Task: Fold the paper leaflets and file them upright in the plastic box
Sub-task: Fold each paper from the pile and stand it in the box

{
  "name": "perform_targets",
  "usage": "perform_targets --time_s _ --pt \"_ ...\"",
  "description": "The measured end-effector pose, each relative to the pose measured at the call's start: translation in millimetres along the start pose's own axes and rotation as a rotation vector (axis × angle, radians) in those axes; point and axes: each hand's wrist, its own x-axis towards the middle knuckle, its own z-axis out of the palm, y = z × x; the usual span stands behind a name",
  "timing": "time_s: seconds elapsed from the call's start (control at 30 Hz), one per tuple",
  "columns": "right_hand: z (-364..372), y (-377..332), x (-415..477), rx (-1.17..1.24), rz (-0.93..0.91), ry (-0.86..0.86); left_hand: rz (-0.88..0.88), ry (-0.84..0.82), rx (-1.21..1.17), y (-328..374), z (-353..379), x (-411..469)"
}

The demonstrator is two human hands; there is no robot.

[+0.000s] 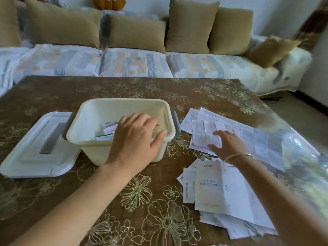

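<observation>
A: Leaflets first; where?

B: Spread of unfolded leaflets (230, 128) flat on the surface (53, 93), right of the box; a second messy pile (218, 190) nearer the camera, also right side; a few folded ones (108, 130) already inside the box, leaning at its left end; can't tell if properly upright.

A: Box?

B: Cream plastic box (99, 110), open, mid-surface, grey handles at both ends; its white lid (35, 148) lies flat just left of it, touching or nearly so.

A: Hands?

B: Left hand (136, 139) palm down over the near rim of the box, fingers spread loosely, reaching into the box; thumb over the rim; not clearly gripping anything. Right hand (229, 142) flat and open on the far spread of leaflets, fingers splayed, pressing on the top sheet; nothing pinched; thin bangle (237, 156) on that wrist.

A: Rest?

B: Brown floral cloth under clear cover on the surface; sofa (134, 63) behind with tan cushions (136, 31).
</observation>
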Motion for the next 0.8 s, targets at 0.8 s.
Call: perform_targets --time_s 0.8 --pt "-63 -25 -70 1.312 0.090 0.154 0.256 0.330 -0.223 10 -4 -46"
